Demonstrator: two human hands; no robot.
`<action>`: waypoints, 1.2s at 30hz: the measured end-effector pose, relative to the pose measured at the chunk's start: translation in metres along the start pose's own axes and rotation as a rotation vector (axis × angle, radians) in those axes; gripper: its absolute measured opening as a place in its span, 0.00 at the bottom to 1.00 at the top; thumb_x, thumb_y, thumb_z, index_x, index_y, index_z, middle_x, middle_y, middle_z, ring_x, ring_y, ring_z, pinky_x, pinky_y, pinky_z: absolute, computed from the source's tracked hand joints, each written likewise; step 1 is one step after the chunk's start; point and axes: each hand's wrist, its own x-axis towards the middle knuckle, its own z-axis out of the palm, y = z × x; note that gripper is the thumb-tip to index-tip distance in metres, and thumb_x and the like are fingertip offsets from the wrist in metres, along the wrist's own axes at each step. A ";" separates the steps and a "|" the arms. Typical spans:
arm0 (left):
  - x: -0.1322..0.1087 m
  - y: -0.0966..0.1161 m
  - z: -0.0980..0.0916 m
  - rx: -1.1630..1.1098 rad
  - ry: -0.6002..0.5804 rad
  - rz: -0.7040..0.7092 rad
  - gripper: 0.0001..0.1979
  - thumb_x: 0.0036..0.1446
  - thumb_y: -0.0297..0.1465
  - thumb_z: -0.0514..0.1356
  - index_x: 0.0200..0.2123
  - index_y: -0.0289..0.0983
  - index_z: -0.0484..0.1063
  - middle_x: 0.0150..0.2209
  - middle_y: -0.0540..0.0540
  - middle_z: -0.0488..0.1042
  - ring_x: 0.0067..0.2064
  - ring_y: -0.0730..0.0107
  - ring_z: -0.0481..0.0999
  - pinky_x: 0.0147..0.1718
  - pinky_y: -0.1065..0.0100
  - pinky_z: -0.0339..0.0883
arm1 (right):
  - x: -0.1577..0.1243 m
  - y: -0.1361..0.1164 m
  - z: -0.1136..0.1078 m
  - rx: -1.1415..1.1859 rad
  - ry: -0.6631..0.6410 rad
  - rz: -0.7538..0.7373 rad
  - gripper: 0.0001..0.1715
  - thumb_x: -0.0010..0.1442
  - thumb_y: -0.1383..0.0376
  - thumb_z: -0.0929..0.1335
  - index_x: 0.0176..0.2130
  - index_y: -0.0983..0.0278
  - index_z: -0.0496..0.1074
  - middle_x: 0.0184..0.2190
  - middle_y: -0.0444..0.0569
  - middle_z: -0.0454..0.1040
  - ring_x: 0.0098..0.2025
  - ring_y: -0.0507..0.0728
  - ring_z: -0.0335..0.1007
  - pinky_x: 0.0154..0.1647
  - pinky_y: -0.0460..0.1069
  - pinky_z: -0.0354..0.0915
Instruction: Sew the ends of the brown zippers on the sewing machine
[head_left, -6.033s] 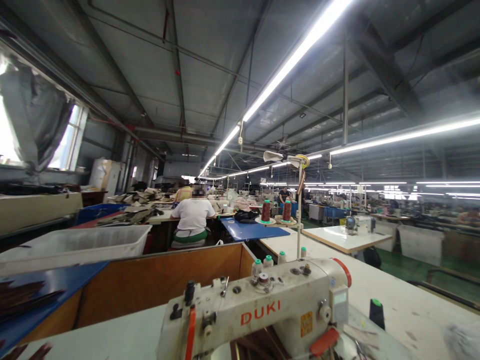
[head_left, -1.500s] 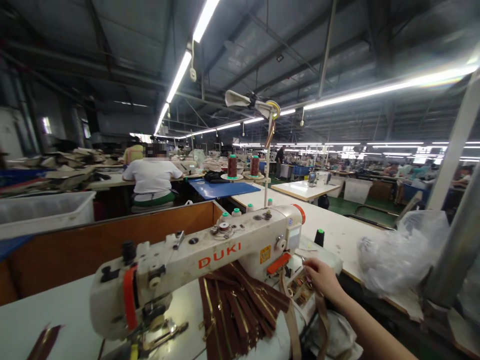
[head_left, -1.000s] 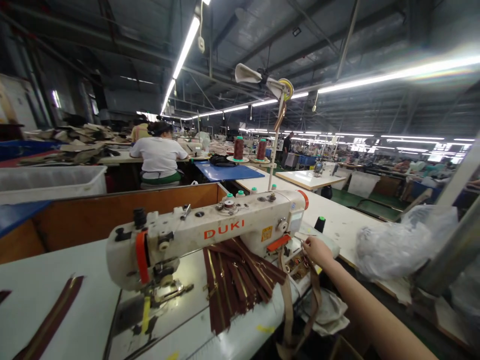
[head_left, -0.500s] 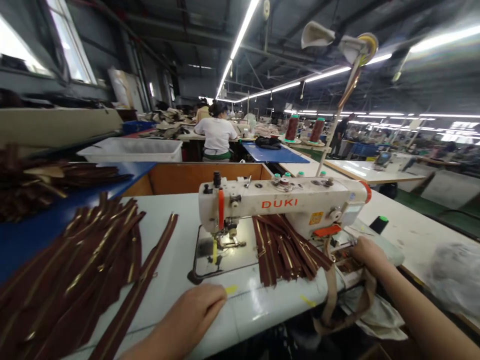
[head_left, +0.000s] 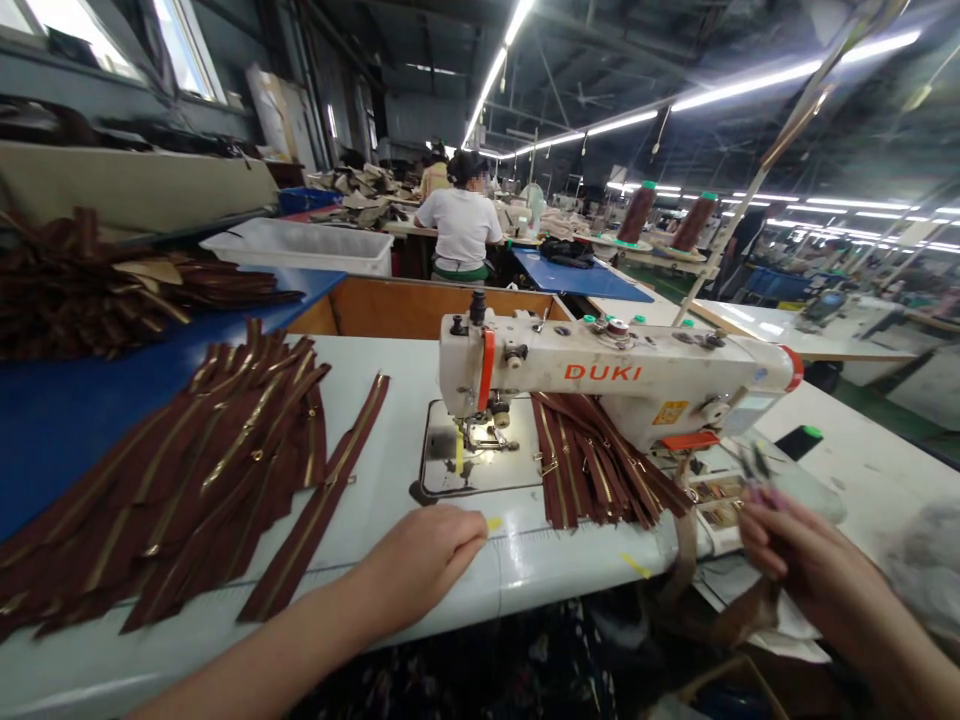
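Note:
My left hand (head_left: 431,560) rests in a loose fist on the front of the pale sewing table, below the needle plate (head_left: 442,478); nothing shows in it. Blurred by motion, my right hand (head_left: 795,535) grips small thread snips (head_left: 759,478) with dark tips and pinkish handles, above a small open parts tray (head_left: 720,505). A white sewing machine (head_left: 540,368) marked DUKI stands between the hands. Brown zippers (head_left: 592,470) lie fanned out under its arm. Left of it lies a single brown zipper (head_left: 322,510), beside a large zipper pile (head_left: 217,460).
More brown strips (head_left: 90,290) are heaped on a blue table (head_left: 45,440) at left. Behind stand a white bin (head_left: 300,245) and a seated person (head_left: 459,225) in a white shirt. A black thread cone (head_left: 796,442) lies at right, near a clear plastic bag (head_left: 926,540).
My right hand has come up and back from the tray, bringing the snips with it. The left fist stays on the table front. The view has tilted down and turned left.

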 end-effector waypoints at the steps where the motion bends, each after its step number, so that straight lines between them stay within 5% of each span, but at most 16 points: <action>1: 0.001 0.001 0.000 0.003 -0.007 0.002 0.13 0.63 0.30 0.48 0.30 0.38 0.70 0.30 0.48 0.74 0.34 0.66 0.73 0.34 0.69 0.60 | -0.017 0.007 0.026 0.126 -0.105 0.087 0.18 0.48 0.57 0.74 0.31 0.63 0.65 0.17 0.35 0.56 0.15 0.43 0.45 0.14 0.40 0.44; 6: 0.001 0.001 -0.002 0.016 0.003 -0.015 0.13 0.62 0.30 0.48 0.28 0.38 0.68 0.28 0.48 0.73 0.32 0.67 0.73 0.32 0.70 0.59 | -0.056 0.058 0.124 0.542 -0.643 0.584 0.26 0.49 0.44 0.71 0.32 0.64 0.69 0.14 0.33 0.53 0.12 0.42 0.39 0.11 0.41 0.39; 11: -0.002 0.000 -0.006 0.005 0.024 -0.015 0.13 0.62 0.30 0.49 0.27 0.38 0.67 0.27 0.49 0.72 0.30 0.68 0.72 0.30 0.71 0.58 | -0.048 0.105 0.156 0.551 -0.860 0.729 0.27 0.47 0.43 0.71 0.28 0.65 0.69 0.11 0.34 0.56 0.09 0.43 0.43 0.11 0.42 0.35; 15: -0.002 0.001 -0.005 -0.015 0.032 -0.005 0.12 0.62 0.30 0.49 0.27 0.38 0.68 0.27 0.49 0.72 0.31 0.68 0.72 0.31 0.71 0.59 | -0.049 0.118 0.167 0.512 -0.831 0.761 0.26 0.51 0.44 0.69 0.27 0.66 0.68 0.11 0.35 0.57 0.09 0.43 0.45 0.12 0.42 0.36; 21: -0.002 0.004 -0.007 -0.028 0.035 0.008 0.12 0.62 0.30 0.49 0.29 0.38 0.70 0.29 0.49 0.73 0.33 0.67 0.72 0.33 0.70 0.60 | -0.054 0.096 0.177 0.473 -0.700 0.863 0.26 0.64 0.47 0.59 0.27 0.65 0.65 0.12 0.35 0.54 0.10 0.43 0.43 0.13 0.41 0.36; 29: -0.003 0.002 -0.010 -0.050 0.046 0.018 0.13 0.62 0.31 0.49 0.29 0.39 0.70 0.29 0.49 0.73 0.32 0.68 0.72 0.33 0.70 0.59 | -0.051 0.090 0.182 0.539 -0.489 0.959 0.24 0.65 0.52 0.60 0.23 0.63 0.56 0.13 0.32 0.47 0.12 0.43 0.37 0.15 0.41 0.32; 33: 0.000 0.004 -0.013 -0.102 0.055 -0.002 0.13 0.61 0.31 0.49 0.28 0.38 0.69 0.28 0.50 0.73 0.32 0.68 0.72 0.32 0.70 0.58 | -0.047 0.097 0.171 0.565 -0.443 0.896 0.24 0.63 0.50 0.62 0.25 0.64 0.59 0.13 0.33 0.50 0.12 0.43 0.39 0.14 0.40 0.33; 36: 0.003 0.006 -0.018 -0.186 0.058 -0.072 0.12 0.59 0.31 0.50 0.26 0.38 0.69 0.25 0.51 0.72 0.30 0.69 0.70 0.30 0.71 0.57 | -0.039 0.093 0.143 0.600 -0.416 0.790 0.23 0.57 0.48 0.68 0.27 0.64 0.62 0.14 0.32 0.50 0.12 0.43 0.40 0.11 0.40 0.35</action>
